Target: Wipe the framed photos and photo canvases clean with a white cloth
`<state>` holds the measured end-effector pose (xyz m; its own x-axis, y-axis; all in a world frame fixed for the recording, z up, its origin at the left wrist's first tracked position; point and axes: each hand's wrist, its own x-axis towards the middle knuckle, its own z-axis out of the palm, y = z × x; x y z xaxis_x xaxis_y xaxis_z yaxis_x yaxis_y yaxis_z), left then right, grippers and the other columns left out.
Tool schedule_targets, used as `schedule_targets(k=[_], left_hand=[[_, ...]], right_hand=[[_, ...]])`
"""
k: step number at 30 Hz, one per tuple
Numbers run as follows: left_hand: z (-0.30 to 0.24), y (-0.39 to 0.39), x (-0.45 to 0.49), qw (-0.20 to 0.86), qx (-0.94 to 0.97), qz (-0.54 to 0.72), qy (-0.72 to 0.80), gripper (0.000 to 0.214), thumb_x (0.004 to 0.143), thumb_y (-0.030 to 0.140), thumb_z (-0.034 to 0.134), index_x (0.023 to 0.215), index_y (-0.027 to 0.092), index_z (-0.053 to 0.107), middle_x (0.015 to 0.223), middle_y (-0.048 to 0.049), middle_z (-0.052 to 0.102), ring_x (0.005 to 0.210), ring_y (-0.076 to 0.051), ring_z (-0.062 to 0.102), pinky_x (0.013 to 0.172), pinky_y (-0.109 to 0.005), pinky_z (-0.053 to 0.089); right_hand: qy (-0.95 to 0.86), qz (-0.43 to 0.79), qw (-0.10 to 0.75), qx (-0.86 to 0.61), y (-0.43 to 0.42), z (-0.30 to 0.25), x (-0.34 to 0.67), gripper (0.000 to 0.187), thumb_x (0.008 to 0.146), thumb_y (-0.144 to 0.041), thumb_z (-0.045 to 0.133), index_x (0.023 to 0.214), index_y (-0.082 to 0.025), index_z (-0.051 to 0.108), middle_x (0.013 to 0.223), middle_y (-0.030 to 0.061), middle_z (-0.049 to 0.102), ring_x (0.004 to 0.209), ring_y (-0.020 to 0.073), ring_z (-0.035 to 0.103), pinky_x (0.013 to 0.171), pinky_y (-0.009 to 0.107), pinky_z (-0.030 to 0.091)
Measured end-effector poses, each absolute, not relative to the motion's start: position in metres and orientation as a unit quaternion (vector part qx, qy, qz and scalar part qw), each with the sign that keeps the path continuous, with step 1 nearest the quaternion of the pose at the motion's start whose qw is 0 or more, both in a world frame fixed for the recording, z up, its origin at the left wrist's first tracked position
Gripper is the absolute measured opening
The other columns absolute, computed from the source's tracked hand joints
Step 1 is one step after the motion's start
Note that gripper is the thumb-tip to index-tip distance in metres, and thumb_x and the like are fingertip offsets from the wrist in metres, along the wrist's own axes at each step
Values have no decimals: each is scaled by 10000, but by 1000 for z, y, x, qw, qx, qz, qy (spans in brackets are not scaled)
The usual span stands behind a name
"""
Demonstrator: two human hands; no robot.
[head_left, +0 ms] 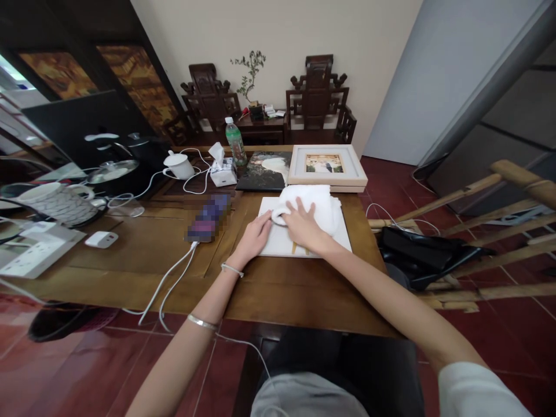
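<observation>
A white board (278, 246) lies flat near the table's front edge, with yellowish marks on its lower part. White cloth or padding (321, 205), folded and bunched, covers much of it. My right hand (306, 226) rests on this material with its fingers spread. Beside its thumb is a white ring-like shape (280, 214); whether it is a separate roll or part of the cloth I cannot tell. My left hand (255, 236) lies along the board's left edge, fingers stretched out, fingertips close to that ring-like shape.
Behind the board lie a framed picture (328, 165) and a dark photo panel (264, 171). A bottle (235, 142), tissue box (223, 172) and lidded cup (179, 166) stand further left. A phone (207, 219) trails white cables. A power strip (39, 249) sits far left.
</observation>
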<state>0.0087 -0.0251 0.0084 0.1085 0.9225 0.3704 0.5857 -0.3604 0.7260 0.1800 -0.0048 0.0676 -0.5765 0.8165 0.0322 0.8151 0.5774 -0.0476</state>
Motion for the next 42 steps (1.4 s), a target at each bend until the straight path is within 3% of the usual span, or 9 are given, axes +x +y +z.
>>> schedule_targets(k=[4, 7, 13, 18, 23, 29, 35, 40, 42], left_hand=[[13, -23, 7, 310, 577, 570, 497, 569, 971, 541, 309, 1418, 204, 410, 1406, -120, 523, 1312, -245, 483, 1106, -454, 360], [15, -22, 5, 334, 538, 611, 476, 629, 965, 595, 240, 1400, 187, 438, 1432, -132, 490, 1343, -245, 443, 1116, -446, 349], [18, -29, 11, 197, 678, 489, 513, 585, 984, 499, 287, 1295, 85, 559, 1392, -175, 522, 1323, -255, 468, 1141, -443, 324], [16, -32, 15, 103, 757, 382, 521, 466, 980, 359, 330, 1241, 84, 602, 1362, -161, 555, 1312, -253, 482, 1144, -435, 339], [15, -31, 14, 99, 773, 350, 520, 419, 945, 302, 391, 1244, 98, 601, 1353, -156, 564, 1306, -273, 487, 1133, -434, 356], [16, -30, 14, 101, 769, 331, 537, 359, 916, 319, 439, 1172, 177, 648, 1336, -109, 588, 1289, -293, 502, 1112, -478, 369], [15, -30, 11, 105, 773, 332, 530, 375, 909, 292, 434, 1180, 141, 646, 1307, -123, 608, 1257, -285, 534, 1104, -447, 388], [9, -28, 10, 102, 773, 338, 526, 392, 911, 289, 425, 1190, 116, 638, 1334, -144, 583, 1301, -275, 493, 1128, -455, 361], [8, -27, 10, 101, 775, 340, 523, 391, 911, 282, 417, 1186, 114, 639, 1334, -144, 583, 1303, -272, 491, 1128, -457, 363]], right_hand=[[-925, 4, -12, -380, -35, 66, 167, 464, 826, -79, 479, 1262, -175, 604, 1545, 160, 289, 1413, 452, 146, 1017, 754, 178], [-966, 23, -5, -257, -64, 70, 179, 406, 828, -85, 455, 1171, -175, 653, 1519, 130, 357, 1412, 409, 193, 1037, 714, 209], [-974, 69, -29, -213, -87, 93, 212, 375, 792, -29, 413, 1017, -146, 690, 1295, 154, 596, 1302, 326, 420, 1012, 582, 327], [-946, 53, -47, -316, -56, 106, 211, 354, 795, -57, 417, 973, -167, 703, 1093, 166, 676, 950, 271, 645, 908, 458, 401], [-911, 50, 2, -409, -2, 103, 200, 389, 834, -100, 389, 1078, -172, 684, 1071, 161, 685, 925, 272, 644, 756, 349, 441], [-882, 106, 50, -457, 40, 103, 158, 439, 831, -138, 434, 1220, -206, 625, 1215, 120, 647, 1062, 262, 605, 808, 308, 437], [-903, 96, 27, -418, 43, 109, 137, 347, 844, -177, 439, 1092, -136, 678, 1148, 146, 674, 981, 258, 624, 785, 291, 426], [-899, 125, 54, -416, 57, 112, 194, 346, 841, -204, 427, 1039, -151, 705, 1114, 87, 699, 974, 239, 616, 801, 270, 413], [-888, 112, 55, -442, 60, 110, 228, 375, 819, -159, 419, 1061, -130, 704, 1144, 103, 689, 1012, 254, 606, 839, 290, 413]])
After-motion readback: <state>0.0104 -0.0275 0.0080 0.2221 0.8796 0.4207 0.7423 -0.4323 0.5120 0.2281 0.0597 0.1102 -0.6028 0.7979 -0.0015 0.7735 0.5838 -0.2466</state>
